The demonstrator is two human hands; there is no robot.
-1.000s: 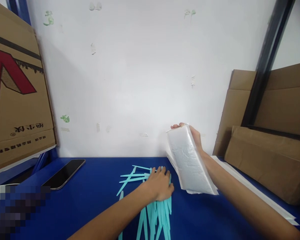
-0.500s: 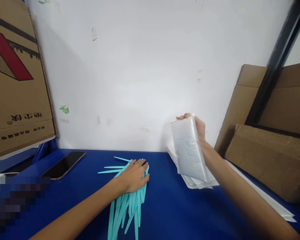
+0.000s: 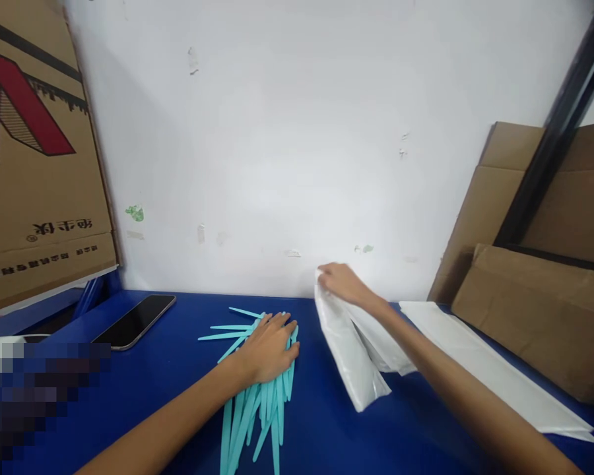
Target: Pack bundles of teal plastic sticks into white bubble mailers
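My left hand lies flat, fingers spread, on a pile of thin turquoise strips on the blue table. My right hand is closed on the top edge of a stack of clear white plastic bags, which leans down onto the table to the right of the strips. The bags' lower end rests on the blue surface.
A black phone lies at the left. A large printed cardboard box stands at the far left. Flat cardboard sheets lean at the right behind a black post. More white bags lie along the right side. A white wall is behind.
My right hand has lowered the bag stack from upright in the air down onto the table and moved left. My left hand stays on the strips.
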